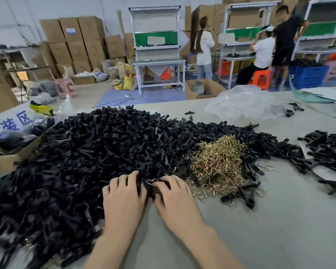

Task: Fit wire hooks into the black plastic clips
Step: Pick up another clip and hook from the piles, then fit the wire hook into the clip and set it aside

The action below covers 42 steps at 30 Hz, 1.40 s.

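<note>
A huge heap of black plastic clips (89,152) covers the left and middle of the table. A smaller mound of brass-coloured wire hooks (217,164) lies to its right. My left hand (122,195) and my right hand (175,195) meet at the near edge of the heap, fingers curled around a black clip (150,188) held between them. Thin wire ends show at the fingertips. What exactly each finger pinches is hidden by the hands.
More black clips (330,152) lie at the right edge. A crumpled clear plastic bag (244,103) sits behind the hooks. A cardboard box (10,152) stands at the left. Bare grey table (260,230) lies near me. People work at benches in the background.
</note>
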Motion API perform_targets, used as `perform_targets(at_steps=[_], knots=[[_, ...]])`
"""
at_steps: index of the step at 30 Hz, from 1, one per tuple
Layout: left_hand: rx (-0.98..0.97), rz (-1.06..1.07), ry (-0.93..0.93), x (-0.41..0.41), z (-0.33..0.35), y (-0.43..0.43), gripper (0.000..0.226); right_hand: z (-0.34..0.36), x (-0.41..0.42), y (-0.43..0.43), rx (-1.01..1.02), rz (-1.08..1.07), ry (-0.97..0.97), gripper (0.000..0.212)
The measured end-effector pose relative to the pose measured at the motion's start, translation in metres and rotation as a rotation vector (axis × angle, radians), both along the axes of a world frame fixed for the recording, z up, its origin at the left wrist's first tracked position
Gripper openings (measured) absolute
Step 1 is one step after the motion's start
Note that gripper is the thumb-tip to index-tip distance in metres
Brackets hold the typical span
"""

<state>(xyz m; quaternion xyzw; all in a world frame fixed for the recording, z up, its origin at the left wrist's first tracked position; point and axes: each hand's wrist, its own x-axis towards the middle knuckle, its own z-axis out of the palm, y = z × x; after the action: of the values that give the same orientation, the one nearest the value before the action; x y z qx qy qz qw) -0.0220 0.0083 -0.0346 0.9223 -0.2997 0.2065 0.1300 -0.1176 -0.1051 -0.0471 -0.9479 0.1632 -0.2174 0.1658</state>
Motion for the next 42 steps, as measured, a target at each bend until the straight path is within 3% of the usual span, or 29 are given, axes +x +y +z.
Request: perform_targets(at_steps=[3, 9, 15, 19, 26, 34, 42], knots=[[-0.065, -0.051, -0.071, 0.01, -0.007, -0.004, 0.031, -0.001, 0.006, -0.008, 0.032, -0.016, -0.051, 0.031], [-0.267, -0.231, 0.016, 0.008, -0.003, -0.004, 0.03, -0.003, 0.005, -0.011, 0.149, -0.005, -0.127, 0.03], [-0.375, -0.332, 0.054, 0.0, 0.008, -0.004, 0.038, 0.004, 0.005, -0.009, 0.273, 0.042, -0.216, 0.041], [-0.423, -0.367, 0.116, -0.004, 0.009, -0.006, 0.041, 0.005, 0.004, -0.007, 0.336, 0.104, -0.215, 0.037], [-0.768, -0.273, 0.313, -0.007, 0.01, -0.009, 0.029, 0.007, 0.002, 0.003, 0.436, 0.235, -0.184, 0.027], [-1.015, -0.221, 0.619, -0.015, 0.019, -0.011, 0.024, 0.01, -0.001, -0.001, 0.408, 0.196, -0.258, 0.023], [-1.322, -0.292, 0.982, -0.011, 0.021, -0.01, 0.024, 0.016, -0.002, -0.006, 0.27, 0.172, -0.237, 0.041]])
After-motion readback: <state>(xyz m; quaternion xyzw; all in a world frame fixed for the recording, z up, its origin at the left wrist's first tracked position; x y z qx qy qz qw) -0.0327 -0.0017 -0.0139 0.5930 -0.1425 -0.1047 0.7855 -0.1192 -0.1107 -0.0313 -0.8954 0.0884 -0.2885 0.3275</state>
